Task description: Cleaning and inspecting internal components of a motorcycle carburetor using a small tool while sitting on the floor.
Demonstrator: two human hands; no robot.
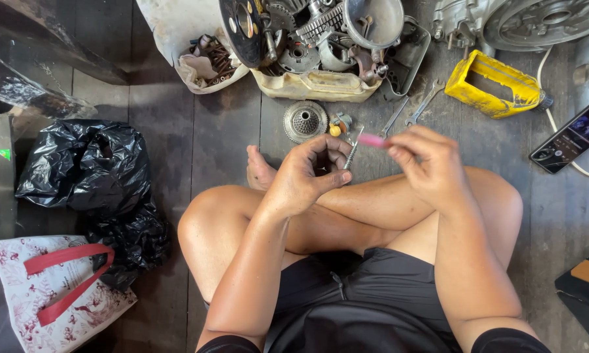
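While you sit cross-legged, your left hand [307, 173] pinches a bolt [352, 155] upright, and your right hand [425, 163], just beside it, pinches a pink tool [373, 140] pointing leftward at its top.

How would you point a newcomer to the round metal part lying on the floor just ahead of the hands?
Start at the tub heaped with engine parts at the top. On the floor planks below it lies a clutch hub. It is a round, grey, toothed disc with a perforated centre, unlike the slim wrenches to its right.
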